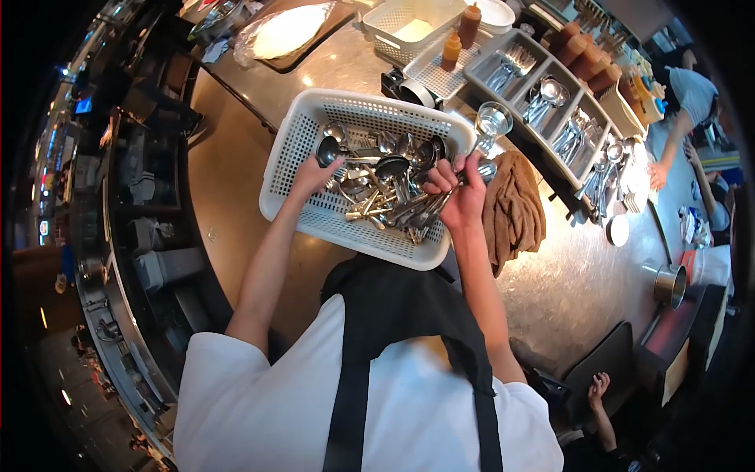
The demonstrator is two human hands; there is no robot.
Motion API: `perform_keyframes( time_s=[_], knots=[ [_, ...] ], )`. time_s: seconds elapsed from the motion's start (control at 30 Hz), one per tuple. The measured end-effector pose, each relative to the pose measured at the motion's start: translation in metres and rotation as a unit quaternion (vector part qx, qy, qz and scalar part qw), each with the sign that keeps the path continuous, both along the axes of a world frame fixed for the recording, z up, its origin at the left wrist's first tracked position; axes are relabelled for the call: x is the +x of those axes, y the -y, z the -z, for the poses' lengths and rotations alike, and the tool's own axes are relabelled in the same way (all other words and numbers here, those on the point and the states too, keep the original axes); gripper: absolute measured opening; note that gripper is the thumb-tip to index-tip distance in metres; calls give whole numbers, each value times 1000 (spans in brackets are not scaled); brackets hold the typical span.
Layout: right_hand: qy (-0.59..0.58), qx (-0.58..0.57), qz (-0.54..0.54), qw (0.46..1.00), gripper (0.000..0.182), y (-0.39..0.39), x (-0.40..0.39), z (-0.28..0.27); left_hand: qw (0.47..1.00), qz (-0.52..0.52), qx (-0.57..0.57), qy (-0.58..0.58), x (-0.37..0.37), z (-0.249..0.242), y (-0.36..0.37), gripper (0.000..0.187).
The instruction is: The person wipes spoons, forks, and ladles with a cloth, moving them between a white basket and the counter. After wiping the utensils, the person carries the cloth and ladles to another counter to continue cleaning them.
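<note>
A white perforated basket [279, 169] stands on the steel counter in front of me, with ladles, spoons and other metal cutlery [370, 197] heaped inside. At the basket's left side, my left hand [317, 175] is closed round a dark round-bowled ladle [327, 149]. Over the right part of the basket, my right hand [460, 193] grips a bunch of metal spoons [425, 211], their handles low and a spoon bowl showing beyond the fingers. A brown cloth [513, 206] lies just right of that hand.
A grey divided cutlery tray [543, 79] sits at the upper right, with loose spoons [605, 169] beside it. A glass of water [493, 120] stands near the basket. Sauce bottles [451, 52], a metal pot [668, 285] and other people's arms [672, 145] are farther off.
</note>
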State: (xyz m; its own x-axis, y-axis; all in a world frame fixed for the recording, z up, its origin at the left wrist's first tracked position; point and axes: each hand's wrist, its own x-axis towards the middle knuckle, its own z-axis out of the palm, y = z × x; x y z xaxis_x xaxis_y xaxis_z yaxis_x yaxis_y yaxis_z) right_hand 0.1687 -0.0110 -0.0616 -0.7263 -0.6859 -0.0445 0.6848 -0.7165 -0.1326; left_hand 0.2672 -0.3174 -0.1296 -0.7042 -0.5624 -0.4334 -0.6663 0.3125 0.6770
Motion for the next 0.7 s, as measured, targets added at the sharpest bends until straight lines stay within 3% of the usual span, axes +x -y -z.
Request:
perform_keyframes(
  time_s=[0.07,0.13,0.17,0.2,0.27,0.33,0.4,0.43,0.47,0.5,0.53,0.6,0.67,0.7],
  knots=[
    [-16,25,-25,999,26,-2,-3,20,1000,6,-19,8,-9,0,4,37],
    [-28,46,-47,997,16,-2,-2,22,995,51,89,-3,-8,5,13,35],
    [-7,34,-11,999,8,-4,-1,22,988,34,150,-11,-7,9,12,26],
    [13,23,26,999,11,-6,1,18,988,34,147,-12,-6,8,11,26],
    [67,-60,36,995,27,-8,2,11,971,-47,235,6,-7,6,9,20],
    [45,-54,15,997,19,-8,0,16,958,-94,272,-6,-8,13,16,17],
    [28,-43,-57,997,9,-11,-3,26,890,-239,380,-79,-18,19,20,19],
    [20,94,-43,994,22,-6,0,18,929,-234,283,-39,-24,0,2,23],
    [-22,119,-55,991,33,-3,2,17,929,-230,288,-37,-31,-3,-9,23],
    [-23,144,-31,989,37,1,5,14,984,-137,117,-1,-35,-2,-20,26],
    [-25,168,-9,985,40,7,9,10,997,-39,-60,32,-38,2,-25,30],
    [18,176,7,984,41,9,8,2,997,-30,-63,33,-44,7,-25,37],
    [-1,107,-12,994,41,2,6,2,995,-64,82,7,-43,10,-21,40],
    [0,49,-34,998,39,-2,4,4,997,-34,66,-33,-43,9,-19,43]
  ],
)
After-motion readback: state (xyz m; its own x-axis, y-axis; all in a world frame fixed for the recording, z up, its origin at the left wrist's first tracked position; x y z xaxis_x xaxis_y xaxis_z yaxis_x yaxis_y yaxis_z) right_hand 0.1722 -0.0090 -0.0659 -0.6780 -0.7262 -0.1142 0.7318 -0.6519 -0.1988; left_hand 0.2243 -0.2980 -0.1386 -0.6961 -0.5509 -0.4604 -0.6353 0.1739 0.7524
